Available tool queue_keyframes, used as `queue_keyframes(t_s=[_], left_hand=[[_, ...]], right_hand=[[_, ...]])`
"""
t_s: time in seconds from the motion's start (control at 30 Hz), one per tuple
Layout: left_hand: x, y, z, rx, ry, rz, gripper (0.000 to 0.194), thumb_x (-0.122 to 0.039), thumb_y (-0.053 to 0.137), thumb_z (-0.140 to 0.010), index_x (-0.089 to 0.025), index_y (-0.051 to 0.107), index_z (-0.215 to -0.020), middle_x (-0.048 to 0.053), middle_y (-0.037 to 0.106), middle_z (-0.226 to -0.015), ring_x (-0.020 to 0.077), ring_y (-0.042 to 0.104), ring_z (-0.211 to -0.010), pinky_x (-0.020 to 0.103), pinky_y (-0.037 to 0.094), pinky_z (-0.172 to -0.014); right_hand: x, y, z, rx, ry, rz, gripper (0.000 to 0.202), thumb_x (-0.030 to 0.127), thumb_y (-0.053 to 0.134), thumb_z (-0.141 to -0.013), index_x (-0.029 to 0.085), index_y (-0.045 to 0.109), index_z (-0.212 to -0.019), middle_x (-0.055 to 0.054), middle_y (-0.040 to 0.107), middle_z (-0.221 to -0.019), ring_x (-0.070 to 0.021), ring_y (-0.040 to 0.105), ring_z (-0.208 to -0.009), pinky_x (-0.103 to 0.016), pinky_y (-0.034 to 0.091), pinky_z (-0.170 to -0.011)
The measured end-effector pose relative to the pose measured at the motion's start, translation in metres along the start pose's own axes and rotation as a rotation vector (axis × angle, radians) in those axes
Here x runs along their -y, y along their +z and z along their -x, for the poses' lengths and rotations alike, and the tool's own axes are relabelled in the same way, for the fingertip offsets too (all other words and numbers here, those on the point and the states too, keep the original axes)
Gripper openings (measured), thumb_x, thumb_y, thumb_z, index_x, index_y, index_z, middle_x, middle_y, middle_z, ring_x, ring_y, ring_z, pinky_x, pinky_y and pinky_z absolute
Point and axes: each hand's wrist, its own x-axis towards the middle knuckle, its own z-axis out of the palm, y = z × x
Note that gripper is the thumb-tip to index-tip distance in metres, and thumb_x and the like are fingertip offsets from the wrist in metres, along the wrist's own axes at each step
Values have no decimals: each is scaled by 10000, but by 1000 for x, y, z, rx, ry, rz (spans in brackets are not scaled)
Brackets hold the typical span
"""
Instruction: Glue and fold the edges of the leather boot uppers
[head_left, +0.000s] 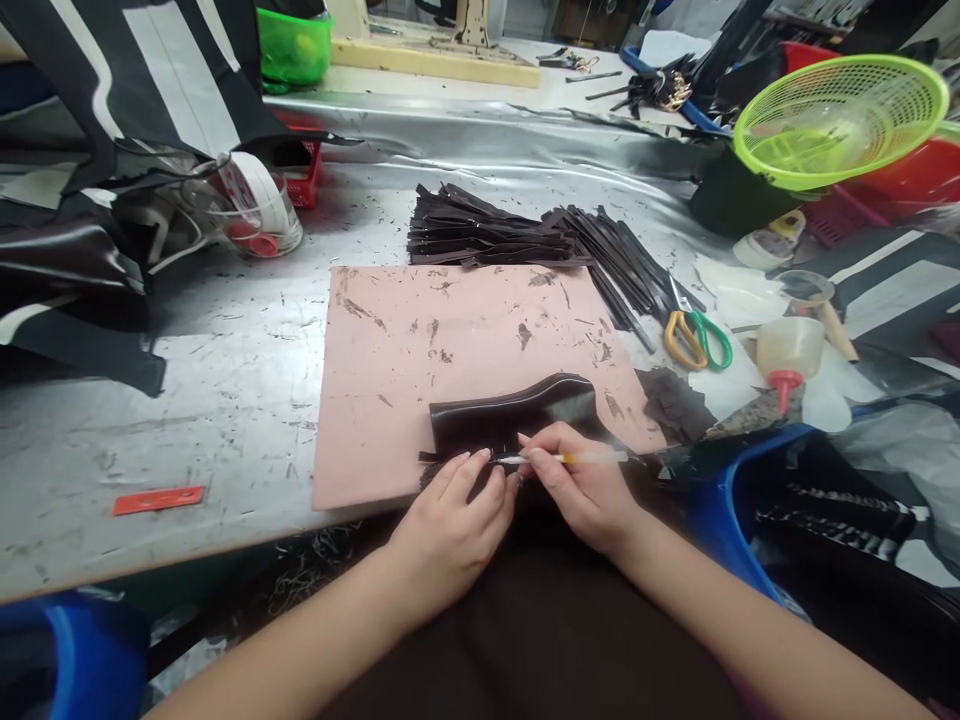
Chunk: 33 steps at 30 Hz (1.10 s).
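Note:
A dark brown, glossy leather-like piece [514, 410] lies at the front edge of a pink board [390, 350]. My right hand [581, 485] is closed round a thin white pen-like tool [600, 457] with a yellowish band, its tip pointing left at the near edge of the dark piece. My left hand [461, 520] rests on that near edge, its fingers bent and pressing on the dark material close to the tool's tip. The fingertips partly hide what lies under them.
Dark strips [487, 228] lie in bundles behind the board. Scissors [697, 338], a bottle with a red tip [787, 355] and a green basket [840, 120] are at the right. An orange-red tool [157, 500] lies left; blue bins [731, 500] flank the table's front.

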Motion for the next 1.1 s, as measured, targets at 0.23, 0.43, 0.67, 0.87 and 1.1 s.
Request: queue_keyframes(t_s=[0.23, 0.43, 0.67, 0.87, 1.1], left_hand=[[0, -2, -1, -26, -14, 17, 353, -56, 409, -792, -57, 576, -1102, 95, 625, -1027, 273, 552, -987, 397, 485, -866], [1, -2, -1, -28, -13, 13, 351, -54, 397, -797, -67, 580, -1096, 94, 623, -1028, 264, 553, -988, 396, 490, -869], [0, 0, -1, -36, -11, 30, 347, -46, 412, -802, -55, 572, -1109, 92, 622, -1021, 271, 551, -1003, 404, 488, -880], [-1, 1, 0, -42, -15, 40, 342, -42, 436, -798, -47, 567, -1114, 95, 618, -1004, 271, 551, -1005, 403, 475, -898], [0, 0, 0, -37, -7, 45, 351, -31, 431, -791, -37, 563, -1115, 106, 606, -1006, 271, 539, -1023, 407, 468, -906]], right_hand=[[-2, 4, 1, -40, -216, 154, 132, 182, 415, -870, 187, 522, -793, -29, 583, -673, -147, 593, -650, -266, 491, -612], [-1, 4, 1, -36, -231, 175, 139, 169, 407, -874, 188, 522, -798, -24, 579, -663, -140, 590, -632, -265, 498, -613], [-1, 5, 2, -48, -228, 176, 138, 166, 411, -872, 189, 519, -789, -22, 577, -666, -137, 585, -622, -268, 498, -612], [-1, 4, 2, -24, -229, 153, 145, 160, 413, -868, 182, 527, -780, -21, 569, -652, -134, 576, -612, -290, 507, -671], [-1, 4, 3, -22, -229, 132, 151, 152, 413, -864, 191, 527, -772, -3, 555, -636, -121, 563, -584, -308, 512, -747]])
